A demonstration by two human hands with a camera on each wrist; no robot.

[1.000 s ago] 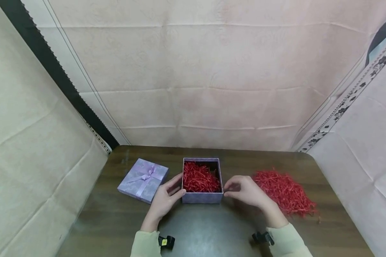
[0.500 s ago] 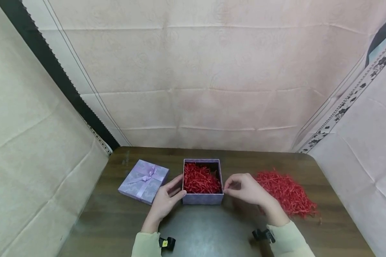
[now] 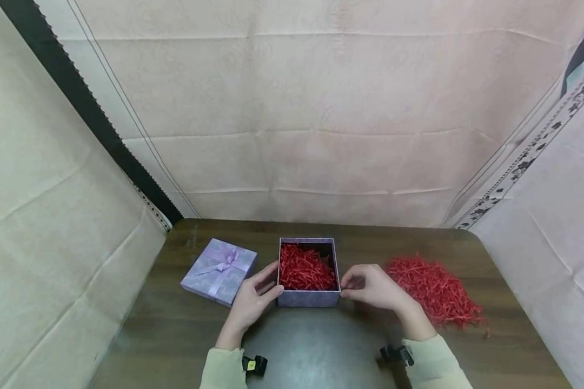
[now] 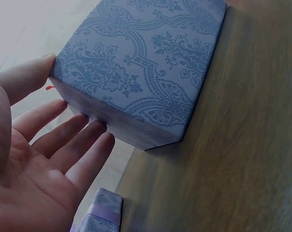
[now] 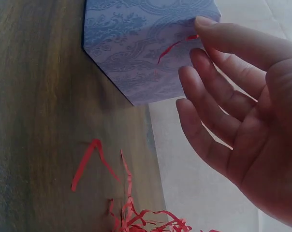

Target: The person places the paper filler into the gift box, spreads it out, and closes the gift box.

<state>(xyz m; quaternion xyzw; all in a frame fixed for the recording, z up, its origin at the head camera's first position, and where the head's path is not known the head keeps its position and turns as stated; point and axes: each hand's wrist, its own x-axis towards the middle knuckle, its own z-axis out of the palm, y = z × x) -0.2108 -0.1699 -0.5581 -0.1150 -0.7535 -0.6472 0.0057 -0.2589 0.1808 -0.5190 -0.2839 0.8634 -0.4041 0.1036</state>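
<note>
On the desk (image 3: 302, 348), taking the box as our clock's centre, we see the lid (image 3: 219, 271) at nine. The left hand (image 3: 250, 301), relaxed, touches the box at eight. The upright box (image 3: 307, 299) holds red shreds (image 3: 304, 269). At three, the right hand (image 3: 371, 287) meets its five-o'clock corner; whether it pinches the red strand (image 5: 172, 47), we cannot tell. Farther out lies a red pile (image 3: 435, 292). Hardly anything has shifted, so we judge the work paused.

Left of box (image 3: 309, 299): blocked by left hand (image 3: 250, 302), then lid (image 3: 219, 273). Right: right hand (image 3: 370, 286), then red shred pile (image 3: 435, 292). Near side: bench (image 3: 316, 346) free. Behind: narrow bench strip, then cloth wall (image 3: 321, 129).
</note>
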